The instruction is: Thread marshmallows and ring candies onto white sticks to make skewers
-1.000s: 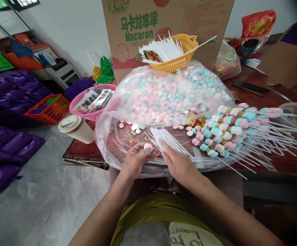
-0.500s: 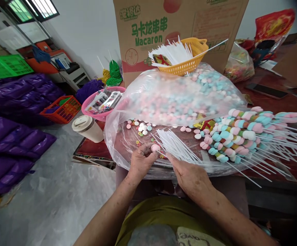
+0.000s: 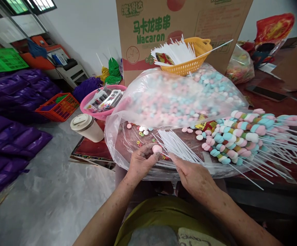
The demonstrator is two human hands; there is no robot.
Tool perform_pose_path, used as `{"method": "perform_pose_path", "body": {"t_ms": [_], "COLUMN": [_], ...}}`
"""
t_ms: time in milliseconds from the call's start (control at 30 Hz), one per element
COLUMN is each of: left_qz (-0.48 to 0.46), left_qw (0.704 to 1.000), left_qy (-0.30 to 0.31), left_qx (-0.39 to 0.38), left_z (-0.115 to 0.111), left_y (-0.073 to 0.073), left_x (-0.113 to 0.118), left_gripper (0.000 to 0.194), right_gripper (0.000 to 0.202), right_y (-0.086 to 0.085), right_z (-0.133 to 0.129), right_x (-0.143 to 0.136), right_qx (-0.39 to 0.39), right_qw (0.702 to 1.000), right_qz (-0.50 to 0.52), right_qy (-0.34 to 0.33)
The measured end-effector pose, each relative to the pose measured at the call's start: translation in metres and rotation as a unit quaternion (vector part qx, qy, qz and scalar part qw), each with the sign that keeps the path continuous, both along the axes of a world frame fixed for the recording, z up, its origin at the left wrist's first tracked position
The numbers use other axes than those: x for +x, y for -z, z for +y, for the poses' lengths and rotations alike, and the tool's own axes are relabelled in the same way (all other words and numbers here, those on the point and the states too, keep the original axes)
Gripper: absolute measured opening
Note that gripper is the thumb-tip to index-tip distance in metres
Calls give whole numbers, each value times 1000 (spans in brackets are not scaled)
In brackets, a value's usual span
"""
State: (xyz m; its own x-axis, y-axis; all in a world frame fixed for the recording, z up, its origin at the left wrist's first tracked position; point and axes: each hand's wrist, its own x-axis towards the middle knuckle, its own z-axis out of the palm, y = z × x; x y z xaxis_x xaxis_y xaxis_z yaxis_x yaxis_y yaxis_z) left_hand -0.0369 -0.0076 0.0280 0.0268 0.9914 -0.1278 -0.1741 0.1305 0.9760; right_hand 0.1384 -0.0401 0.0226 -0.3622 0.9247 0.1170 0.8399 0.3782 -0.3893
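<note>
Both hands pinched nearly closed: left, pink candy; right, white stick.

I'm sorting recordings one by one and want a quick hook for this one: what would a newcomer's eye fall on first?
Probably the big translucent bag of pink, blue and white pieces mid-picture, with a yellow basket of white sticks at its back. Next, the heap of loaded skewers to its right, then the pink piece in the left hand, near the table's front edge.

pink sweet: smooth, matt | sticks: smooth, plastic-looking | bag: glossy plastic | carton: matt cardboard | yellow basket: plastic
</note>
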Motion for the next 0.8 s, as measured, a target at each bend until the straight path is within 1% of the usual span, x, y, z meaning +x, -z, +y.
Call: {"method": "perform_pose_path", "body": {"t_ms": [67,100,133,200,267,333,533,633,700,733,800], "left_qz": [-17,-27,-38,-58,-71,-78,-87,-125,-150,-141,-65], "left_qw": [1000,999,998,996,995,995,995,992,987,986,988], "left_qy": [-26,-41,-54,-68,-64,-52,-39,13,59,83,140], "left_qx": [4,5,2,-14,-24,-21,9,2,1,5,12], "left_z": [2,3,4,5,5,4,2,2,1,1,-1], "left_y": [0,0,0,1,1,2,2,-2,-8,-12,-18], "left_x": [-3,-4,-6,-9,-11,-12,-17,-26,-31,-32,-33], "left_gripper": [34,33,32,33,33,32,25,25,24,23,18], "right_gripper": [43,41,39,34,31,30,33,34,34,34,33], "right_y": [3,4,4,3,2,1,5,7,7,5,0], "right_z": [1,2,2,2,3,3,5,8,11,12,15], "right_x": [0,-1,-1,-4,-7,-9,-13,-12,-11,-10,-9], "right_qx": [35,49,58,56,40,32,54,104,148,170,203], "right_qw": [995,987,978,960,952,951,959,969,980,982,978], "right_qz": [88,140,189,266,300,304,270,217,129,71,-38], "right_qy": [-39,-57,-67,-64,-48,-42,-66,-62,-43,-36,-42]}}
